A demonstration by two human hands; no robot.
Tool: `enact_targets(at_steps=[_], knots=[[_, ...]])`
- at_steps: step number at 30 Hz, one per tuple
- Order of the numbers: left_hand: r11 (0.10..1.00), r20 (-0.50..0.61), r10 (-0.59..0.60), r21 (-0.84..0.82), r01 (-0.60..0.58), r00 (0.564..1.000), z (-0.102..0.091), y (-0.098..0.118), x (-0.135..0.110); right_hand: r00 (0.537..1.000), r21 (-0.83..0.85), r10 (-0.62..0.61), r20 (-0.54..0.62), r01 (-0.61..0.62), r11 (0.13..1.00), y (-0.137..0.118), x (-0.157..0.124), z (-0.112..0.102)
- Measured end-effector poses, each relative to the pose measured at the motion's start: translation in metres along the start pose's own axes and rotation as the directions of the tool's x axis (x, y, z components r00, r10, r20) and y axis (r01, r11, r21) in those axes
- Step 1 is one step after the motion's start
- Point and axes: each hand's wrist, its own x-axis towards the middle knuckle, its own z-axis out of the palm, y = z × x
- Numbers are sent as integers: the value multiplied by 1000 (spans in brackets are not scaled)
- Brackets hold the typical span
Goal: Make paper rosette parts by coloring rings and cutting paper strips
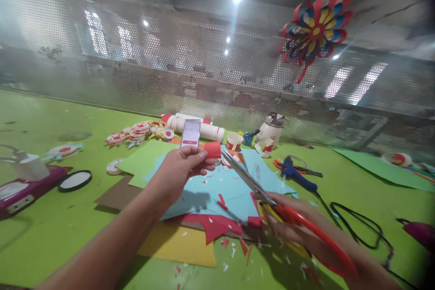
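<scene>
Between the thumb and fingers of my left hand [181,170] is a small red piece of paper [212,150], raised over the work surface. My right hand [292,224] grips a large pair of scissors [251,181] with red and yellow handles. The blades point up and left, their tips close to the right edge of the red paper; whether they touch it I cannot tell. Beneath both hands lie light blue sheets [217,195] strewn with red and white scraps. A red sheet [217,226] and a yellow sheet [183,242] stick out below them.
A blue glue gun [299,174] with a black cord lies right. Behind stand a phone [190,135], paper cups [234,141] and a white bottle [270,129]. Round paper crafts [137,131] sit back left, near a purple power strip [30,190]. A paper flower [316,31] hangs upper right.
</scene>
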Motion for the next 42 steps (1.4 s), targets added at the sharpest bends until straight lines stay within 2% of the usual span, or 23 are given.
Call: enact_targets(at_steps=[2, 5, 7, 11, 15, 25, 28, 33, 36, 42], knots=[[996, -80, 20, -84, -26, 997, 4, -3, -2, 1000, 26, 6, 23, -7, 1000, -5, 2, 9], [984, -162, 28, -168, -55, 986, 10, -6, -5, 999, 38, -9, -41, 11, 999, -14, 6, 25], [975, -199, 54, -202, -95, 978, 12, -7, -6, 997, 64, -24, -78, 29, 997, -17, 6, 33], [964, -246, 58, -236, -118, 968, 13, -7, -6, 998, 108, -37, -41, 41, 993, -14, 7, 48], [976, -245, 25, -205, -77, 969, 13, -8, -5, 994, 107, -54, -92, 64, 992, -10, 10, 57], [989, -173, 10, -143, -35, 985, 16, -10, -9, 996, 202, 71, -55, -58, 978, -21, 9, 55], [991, -175, 15, -125, -38, 984, 17, -10, -10, 993, 180, 54, -109, -34, 983, -17, 8, 58], [992, -182, 11, -125, -34, 983, 18, -11, -10, 992, 156, 18, -123, 1, 988, -8, 8, 63], [993, -186, 9, -115, -31, 983, 18, -11, -10, 981, 161, 39, -188, -8, 987, -11, 7, 65], [994, -209, 12, -102, -34, 978, 19, -12, -12, 979, 160, 68, -190, -37, 986, -19, 7, 63]])
